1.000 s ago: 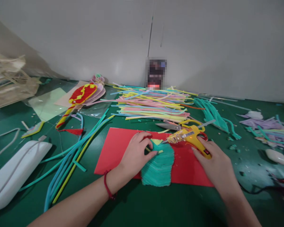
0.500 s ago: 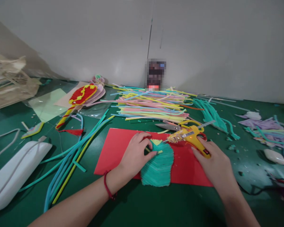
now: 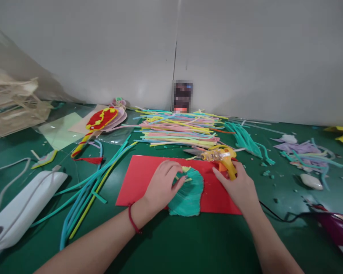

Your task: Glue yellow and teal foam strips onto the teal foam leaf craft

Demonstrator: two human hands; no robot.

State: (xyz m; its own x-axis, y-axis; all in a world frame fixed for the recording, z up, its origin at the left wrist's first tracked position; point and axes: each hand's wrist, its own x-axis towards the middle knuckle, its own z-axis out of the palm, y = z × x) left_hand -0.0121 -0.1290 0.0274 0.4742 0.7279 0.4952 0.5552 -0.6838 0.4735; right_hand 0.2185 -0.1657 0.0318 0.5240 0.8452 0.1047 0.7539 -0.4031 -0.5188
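Observation:
My left hand is closed in a pinch over the upper part of a teal, ribbed fan-shaped panel with a yellow tip. Between its thumb and fingertips is a short yellow chenille stem piece. A yellow hot glue gun lies across the scissors, its nozzle end wrapped in something clear and lumpy. My right hand is around the gun's handle with thumb and fingers apart; its orange trigger shows uncovered. Under the panel lies a red sheet.
Many pastel chenille stems are heaped at the back, with a blurred phone behind. A red-and-yellow fan and a white power strip are at left. Teal stems, scraps and a purple device lie right.
My right hand has moved the glue gun left and down onto the scissors, and its fingers have loosened from the trigger. My left hand keeps its pinch. The view has shifted slightly.

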